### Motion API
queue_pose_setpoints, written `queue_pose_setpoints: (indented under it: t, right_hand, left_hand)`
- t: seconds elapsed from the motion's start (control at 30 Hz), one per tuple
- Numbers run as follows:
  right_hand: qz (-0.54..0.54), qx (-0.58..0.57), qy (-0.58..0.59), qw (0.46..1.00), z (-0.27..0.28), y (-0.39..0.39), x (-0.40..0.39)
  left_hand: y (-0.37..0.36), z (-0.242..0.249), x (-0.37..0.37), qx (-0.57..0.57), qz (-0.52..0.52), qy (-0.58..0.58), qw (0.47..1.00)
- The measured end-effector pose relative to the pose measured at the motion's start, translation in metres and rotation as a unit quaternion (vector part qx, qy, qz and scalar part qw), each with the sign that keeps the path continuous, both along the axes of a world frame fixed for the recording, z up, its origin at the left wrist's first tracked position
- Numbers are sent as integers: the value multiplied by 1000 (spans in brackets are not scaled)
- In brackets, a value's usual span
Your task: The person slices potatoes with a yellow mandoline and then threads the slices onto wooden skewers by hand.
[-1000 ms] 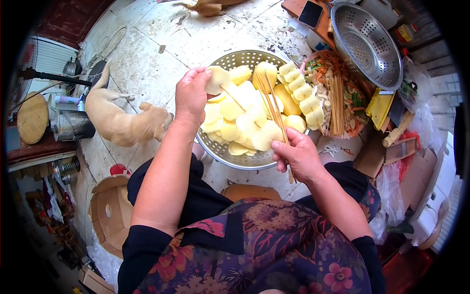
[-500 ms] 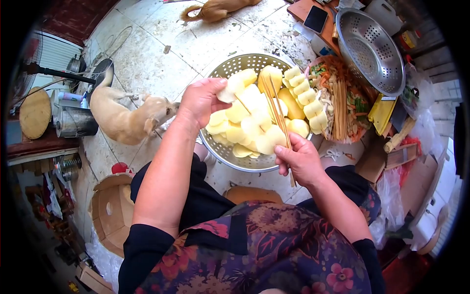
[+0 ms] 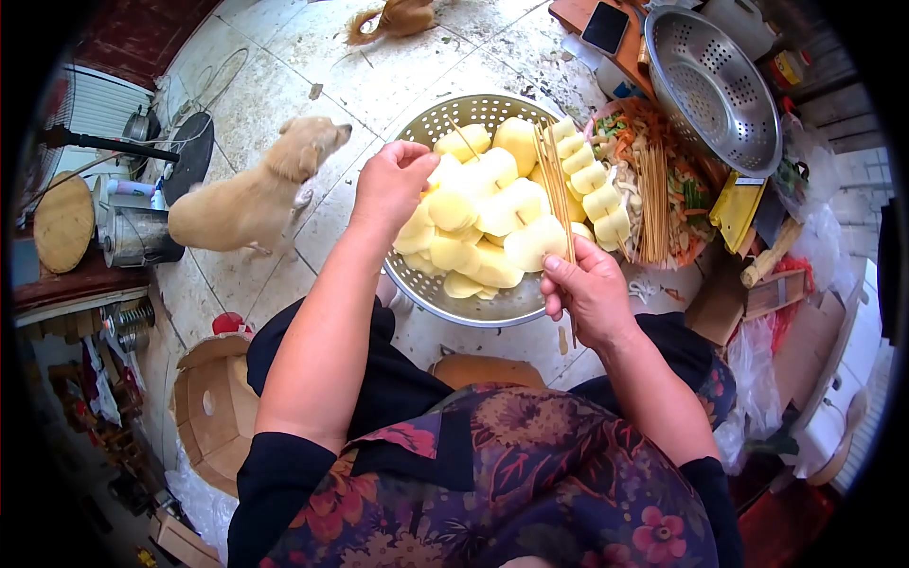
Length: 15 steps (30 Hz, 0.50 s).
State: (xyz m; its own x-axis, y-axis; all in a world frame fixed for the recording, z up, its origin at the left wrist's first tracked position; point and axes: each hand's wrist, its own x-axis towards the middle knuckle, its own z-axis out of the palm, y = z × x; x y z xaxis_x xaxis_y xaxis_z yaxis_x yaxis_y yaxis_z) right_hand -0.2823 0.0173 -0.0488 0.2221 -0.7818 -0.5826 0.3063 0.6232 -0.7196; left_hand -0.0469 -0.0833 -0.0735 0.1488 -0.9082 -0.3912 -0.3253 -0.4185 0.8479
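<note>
My right hand (image 3: 589, 289) is closed around a bundle of thin bamboo skewers (image 3: 557, 185) that point up and away. Its thumb presses beside a potato slice (image 3: 536, 244), the nearest of several pale slices in a row on one skewer, whose bare tip (image 3: 462, 135) sticks out at the far end. My left hand (image 3: 393, 185) has its fingertips pinched together at the left edge of the sliced potatoes; whatever they grip is hidden. Beneath both hands sits a metal colander (image 3: 426, 291) holding loose slices and whole peeled potatoes (image 3: 516, 142).
Finished potato skewers (image 3: 595, 185) lie right of the colander, beside bare skewers (image 3: 652, 204) and shredded vegetables (image 3: 686, 180). An empty colander (image 3: 715, 90) leans behind, near a phone (image 3: 604, 28). A tan dog (image 3: 251, 194) stands at left; another dog (image 3: 402, 17) is farther back.
The slice my left hand held has left its fingertips, and the row on the skewer sits nearer my right hand. The tan dog has raised and turned its head away.
</note>
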Motion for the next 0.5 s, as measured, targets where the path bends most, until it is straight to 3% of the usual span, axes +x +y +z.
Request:
queue_pose_setpoints:
  t: [0.03,0.1,0.13,0.23,0.4,0.5]
  right_hand:
    - [-8,0,1,1000,1,0,0]
    - [-8,-1,3,1000,-1,0,-1]
    - [-8,-2,5,1000,-1,0,-1]
    - [-5,-4,8,1000,-1,-1,0]
    - [3,-2,15,1000,-3,0,-1]
    - [12,0,17,1000,-4,1,-2]
  left_hand:
    - [1,-9,4,0,0,0,1000]
    - [3,-26,11,7,-175,-200,964]
    - [7,-28,6,11,-197,-214,957]
    - [14,-27,-1,-26,-225,-304,925]
    - [9,-22,-2,5,-197,-300,934]
    - [10,-26,1,-34,-186,-314,931]
